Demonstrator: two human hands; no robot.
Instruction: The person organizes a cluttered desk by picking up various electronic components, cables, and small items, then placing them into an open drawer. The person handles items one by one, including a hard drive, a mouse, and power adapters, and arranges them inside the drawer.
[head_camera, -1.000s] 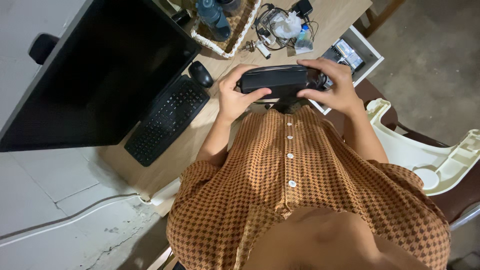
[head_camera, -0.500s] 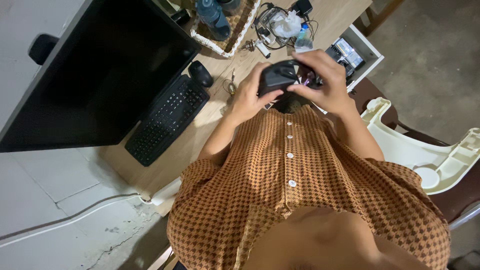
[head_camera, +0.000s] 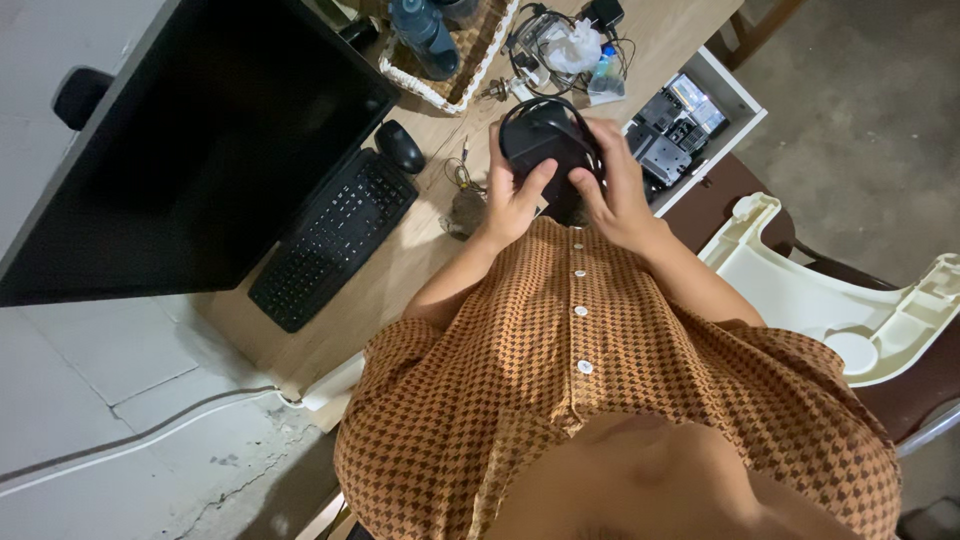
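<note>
Both hands, left (head_camera: 512, 195) and right (head_camera: 615, 195), grip a black case (head_camera: 545, 145) end-on above the worktop (head_camera: 420, 235) (near the keyboard (head_camera: 335, 238)); seemingly turning it, needing steady thumbs.

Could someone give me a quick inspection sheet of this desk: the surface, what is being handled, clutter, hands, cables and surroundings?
Surface: wooden desk, light brown.
Things in hand: black device, held above the desk edge.
Clutter: wicker basket with a bottle; small items and crumpled tissue at the far edge.
Hands: left hand and right hand both grip the device.
Cables: tangled black cable beside the tissue.
Surroundings: monitor, keyboard, mouse, white plastic chair, open drawer.
</note>
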